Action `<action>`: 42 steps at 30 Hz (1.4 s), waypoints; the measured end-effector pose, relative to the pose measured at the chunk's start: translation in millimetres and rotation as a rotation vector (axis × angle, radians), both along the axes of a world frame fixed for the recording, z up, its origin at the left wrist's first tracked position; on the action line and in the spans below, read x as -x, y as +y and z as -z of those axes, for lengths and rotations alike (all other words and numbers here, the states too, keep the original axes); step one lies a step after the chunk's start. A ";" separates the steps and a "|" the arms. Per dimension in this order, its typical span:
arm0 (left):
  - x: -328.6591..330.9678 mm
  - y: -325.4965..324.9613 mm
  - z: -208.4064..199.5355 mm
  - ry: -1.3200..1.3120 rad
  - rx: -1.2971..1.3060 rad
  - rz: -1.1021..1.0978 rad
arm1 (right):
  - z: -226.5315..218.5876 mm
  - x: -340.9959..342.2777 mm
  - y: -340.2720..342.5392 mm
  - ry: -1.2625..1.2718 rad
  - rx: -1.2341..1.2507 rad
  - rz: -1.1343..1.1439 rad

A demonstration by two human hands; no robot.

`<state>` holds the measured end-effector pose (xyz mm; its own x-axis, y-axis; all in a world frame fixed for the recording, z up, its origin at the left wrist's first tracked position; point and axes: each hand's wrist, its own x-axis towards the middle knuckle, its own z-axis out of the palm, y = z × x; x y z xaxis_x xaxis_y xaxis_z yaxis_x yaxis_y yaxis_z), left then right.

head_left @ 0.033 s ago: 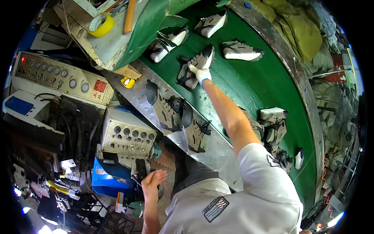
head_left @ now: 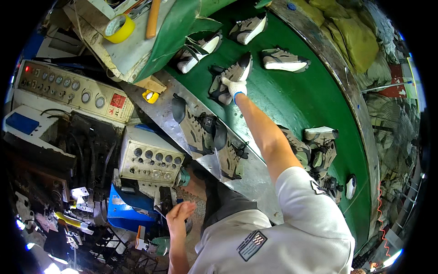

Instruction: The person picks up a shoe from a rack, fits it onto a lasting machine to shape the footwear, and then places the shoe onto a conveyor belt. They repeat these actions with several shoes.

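My right hand (head_left: 235, 87), in a white glove, is closed on a grey-brown shoe (head_left: 237, 72) with a white sole side and dark toe, on the green belt (head_left: 292, 98). Its fingers are partly hidden against the shoe. Bare and raised beside my body, my left hand (head_left: 179, 213) is empty, its fingers loosely extended. Around the held shoe are a shoe with a dark strap (head_left: 198, 54), another at the far end (head_left: 248, 29) and one on its right (head_left: 286, 60). Two shoe uppers (head_left: 191, 130) (head_left: 228, 157) rest on the metal ledge (head_left: 166, 89) nearer me.
Several more shoes (head_left: 321, 153) sit beyond my right elbow, near a small white-and-dark piece (head_left: 350, 186). On the left are control panels (head_left: 150, 157) (head_left: 68, 89). Yellow tape (head_left: 119, 28) and a wooden handle (head_left: 153, 18) lie on the upper-left bench. A rail (head_left: 340, 75) borders the belt.
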<state>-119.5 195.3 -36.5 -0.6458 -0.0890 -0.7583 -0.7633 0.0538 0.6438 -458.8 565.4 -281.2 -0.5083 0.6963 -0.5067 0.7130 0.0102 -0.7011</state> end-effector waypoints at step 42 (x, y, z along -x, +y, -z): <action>-14.3 -340.4 -70.4 0.882 -0.039 -1.069 | -294.0 -241.1 -565.7 0.280 1.445 -0.892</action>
<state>-105.1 -145.1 33.9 -0.5406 -0.8273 -0.1528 0.2334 -0.3220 0.9175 -217.7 -0.3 12.8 -0.6299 -0.7334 -0.2557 0.7024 -0.3974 -0.5905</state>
